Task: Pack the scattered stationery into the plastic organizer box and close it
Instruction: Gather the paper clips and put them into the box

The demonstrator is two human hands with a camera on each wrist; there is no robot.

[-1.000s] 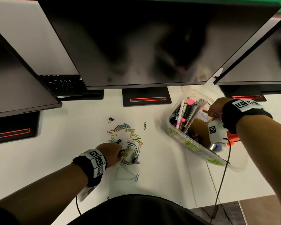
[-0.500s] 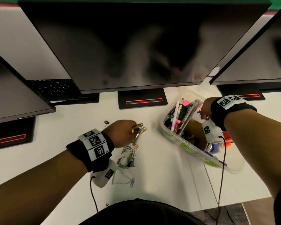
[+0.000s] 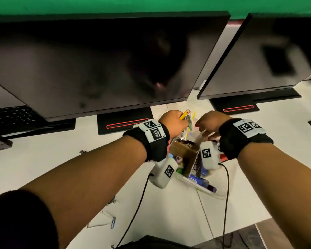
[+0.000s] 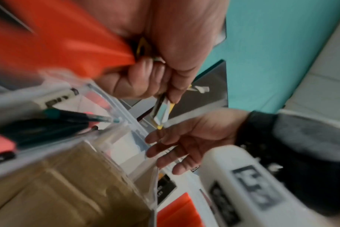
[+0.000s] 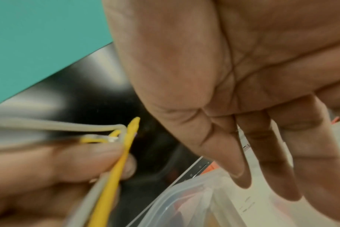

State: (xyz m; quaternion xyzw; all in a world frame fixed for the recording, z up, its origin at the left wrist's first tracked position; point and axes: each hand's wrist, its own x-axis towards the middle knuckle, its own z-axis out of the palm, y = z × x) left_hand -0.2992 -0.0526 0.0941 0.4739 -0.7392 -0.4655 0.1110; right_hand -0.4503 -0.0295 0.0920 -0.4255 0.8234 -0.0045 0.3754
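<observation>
L hand (image 3: 172,123) w/ paper clips (image 3: 186,116) now over box (image 3: 201,187), R hand (image 3: 207,123) open, white desk (image 3: 43,159).

two hands (image 3: 172,123), one organizer box (image 3: 203,187), three monitors (image 3: 97,65)

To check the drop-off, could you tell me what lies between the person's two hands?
The head view shows the coloured paper clips pinched by the left hand sticking out toward the open right hand, above the organizer box.
</observation>
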